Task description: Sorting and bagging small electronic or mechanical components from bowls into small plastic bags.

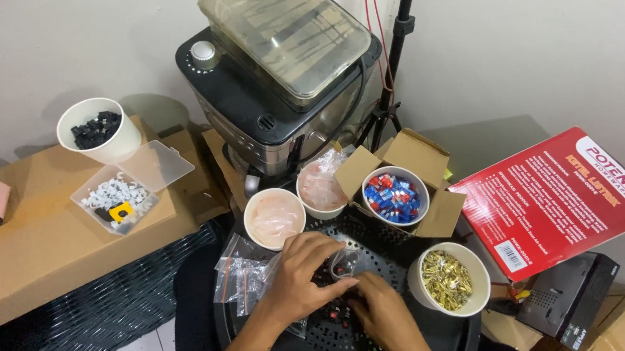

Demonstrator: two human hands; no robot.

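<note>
While pinched between both hands at lower centre of the frame, small clear plastic zip bag (345, 263) held open over the black perforated round tray (395, 235); left hand (305, 273) and right hand (383, 313) closed on its mouth. Filling step, by the look; next calls for small parts dropped in. Just right, white cup of brass pieces (448, 279); above it, white cup of red and blue pieces (395, 196) in a cardboard box. Loose clear bags (243, 274) crowd the left.

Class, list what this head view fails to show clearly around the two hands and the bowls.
- Small clear bag: contents hidden by left hand and right hand.
- Gold pieces in white bowl: too small to identify.
- Black box: far end cut off by right edge.
</note>
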